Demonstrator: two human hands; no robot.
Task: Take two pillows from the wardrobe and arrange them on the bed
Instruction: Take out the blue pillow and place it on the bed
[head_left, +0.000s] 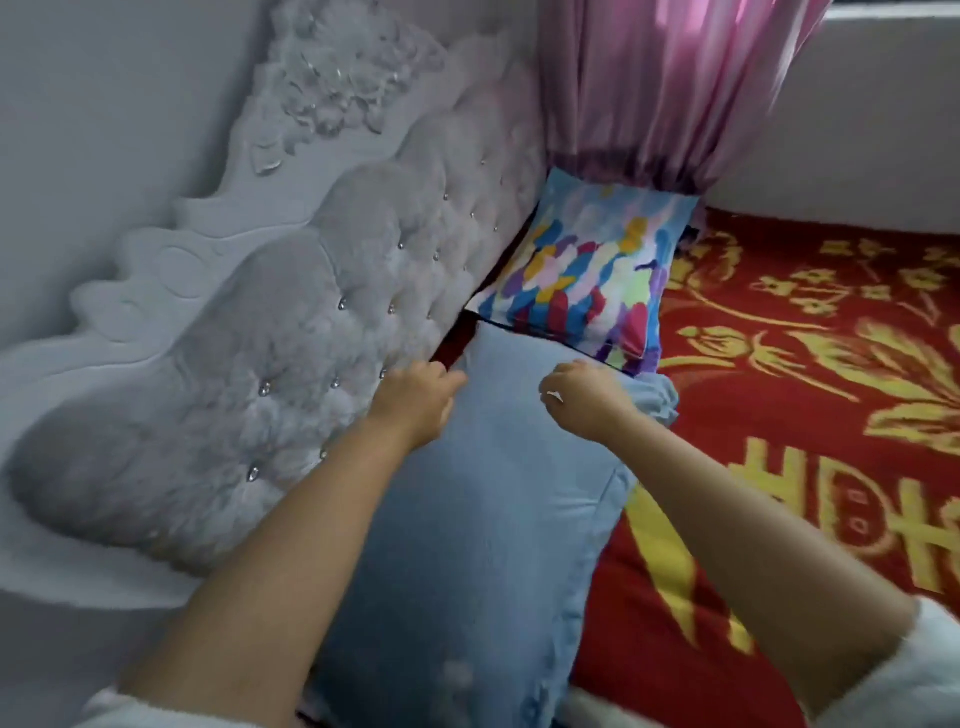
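Note:
A long light-blue pillow (483, 519) lies along the head of the bed, next to the tufted grey headboard (291, 332). My left hand (415, 400) rests at the pillow's far left corner with its fingers curled, touching the fabric beside the headboard. At the far right corner, my right hand (587, 397) has its fingers bent down on the pillow's frilled edge. Whether either hand pinches the cloth is hard to tell. A multicoloured pillow (587, 275) leans against the headboard just beyond, its near edge overlapping the blue one.
A red bedspread (810, 395) with yellow patterns covers the bed to the right. A pink curtain (660, 88) hangs down onto the multicoloured pillow. A white wall (841, 130) runs along the far side of the bed.

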